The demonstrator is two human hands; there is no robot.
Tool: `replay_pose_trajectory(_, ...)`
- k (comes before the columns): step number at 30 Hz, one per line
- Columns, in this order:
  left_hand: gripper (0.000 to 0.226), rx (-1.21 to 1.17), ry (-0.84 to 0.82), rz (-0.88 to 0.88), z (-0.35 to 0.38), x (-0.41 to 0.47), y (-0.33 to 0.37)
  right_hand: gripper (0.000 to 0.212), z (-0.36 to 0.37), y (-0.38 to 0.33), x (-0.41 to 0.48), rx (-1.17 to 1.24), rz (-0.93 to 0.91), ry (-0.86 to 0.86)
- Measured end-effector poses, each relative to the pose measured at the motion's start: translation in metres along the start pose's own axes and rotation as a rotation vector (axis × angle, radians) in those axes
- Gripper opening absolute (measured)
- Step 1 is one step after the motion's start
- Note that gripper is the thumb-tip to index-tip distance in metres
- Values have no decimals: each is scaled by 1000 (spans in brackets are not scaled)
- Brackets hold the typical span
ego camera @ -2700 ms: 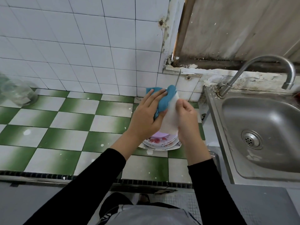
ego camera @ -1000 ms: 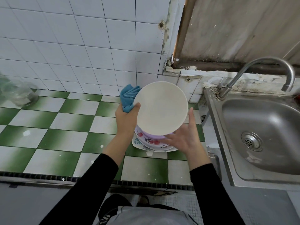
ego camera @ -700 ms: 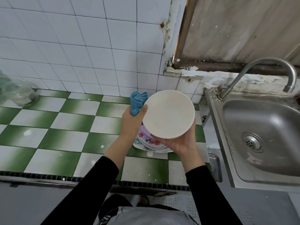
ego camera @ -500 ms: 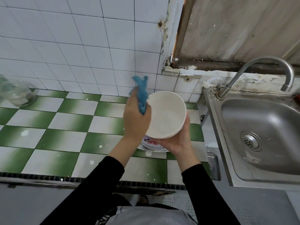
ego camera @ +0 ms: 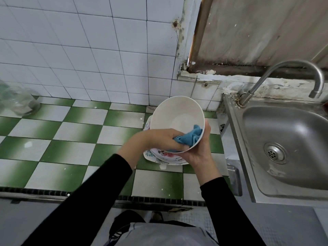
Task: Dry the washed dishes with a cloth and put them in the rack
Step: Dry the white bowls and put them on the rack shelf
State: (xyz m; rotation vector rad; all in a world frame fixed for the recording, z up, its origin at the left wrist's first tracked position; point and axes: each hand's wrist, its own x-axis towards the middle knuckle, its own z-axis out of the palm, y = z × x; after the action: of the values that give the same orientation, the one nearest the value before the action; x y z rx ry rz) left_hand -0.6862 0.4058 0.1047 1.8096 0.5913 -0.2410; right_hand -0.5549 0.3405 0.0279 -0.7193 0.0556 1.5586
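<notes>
**Bowl being wiped over the plate stack**

Head view: The right hand [ego camera: 198, 151] is cupping a white bowl [ego camera: 174, 118] from beneath, fingers curled round its underside and thumb lying along the right rim. The bowl is tilting toward the camera, its mouth open to view. It is hanging above the right end of the counter [ego camera: 74, 144], near the back edge and just beside the sink [ego camera: 284, 125].

The left hand [ego camera: 154, 139] is reaching over the bowl's near rim and clutching a bunched blue cloth [ego camera: 190, 136]. It is pressing the cloth against the inner wall at the lower right. So the 2 hands are both closed on something: the left round the cloth, the right round the bowl.

Directly below the bowl, a stack of floral plates [ego camera: 159, 157] is resting on the green-and-white checked counter tiles; how many plates it holds I cannot tell. Black sleeves are covering both arms.

A clear glass jar [ego camera: 23, 102] is standing at the far left of the counter by the back edge, well apart from the plates. A curved tap [ego camera: 257, 84] is arching over the steel sink's back rim.
</notes>
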Motion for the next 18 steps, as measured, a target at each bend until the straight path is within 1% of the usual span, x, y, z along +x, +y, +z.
replay_pose_trajectory(2,2,234,-59,-93,-10,-1,0,77,-2,-3,-1,-17,-12,-44)
replay_pose_trajectory(3,6,400,-53,-157,-10,1,-3,79,-1,-2,-1,-38,-4,-71)
replay_pose_trajectory(4,16,549,-48,-220,-10,0,-4,83,0,-1,0,-60,12,-96)
replay_pose_trajectory(6,43,828,73,-372,-9,4,-13,91,1,3,3,-102,31,-139)
replay_pose_trajectory(7,50,969,167,-400,-8,4,-16,94,-1,3,5,-95,42,-146)
replay_pose_trajectory(8,56,1068,275,-393,-9,5,-21,95,-1,3,6,-76,53,-155)
replay_pose_trajectory(9,60,1107,376,-342,-11,5,-25,94,0,3,5,-54,52,-151)
replay_pose_trajectory(10,62,1083,473,-256,-12,2,-27,91,1,1,3,-26,36,-143)
replay_pose_trajectory(11,61,1007,563,-172,-14,2,-31,87,2,-2,1,-15,9,-126)
replay_pose_trajectory(12,57,873,653,-80,-14,2,-34,84,0,-5,-1,-22,-28,-100)
replay_pose_trajectory(14,38,438,762,25,-12,-1,-33,82,2,-10,-4,-62,-99,-39)
replay_pose_trajectory(15,26,231,794,42,-11,-1,-31,81,4,-12,-8,-88,-142,-3)
replay_pose_trajectory(16,16,82,820,43,-9,0,-28,81,6,-14,-11,-111,-189,23)
replay_pose_trajectory(18,10,-241,817,35,-9,4,-23,83,9,-21,-21,-163,-286,62)
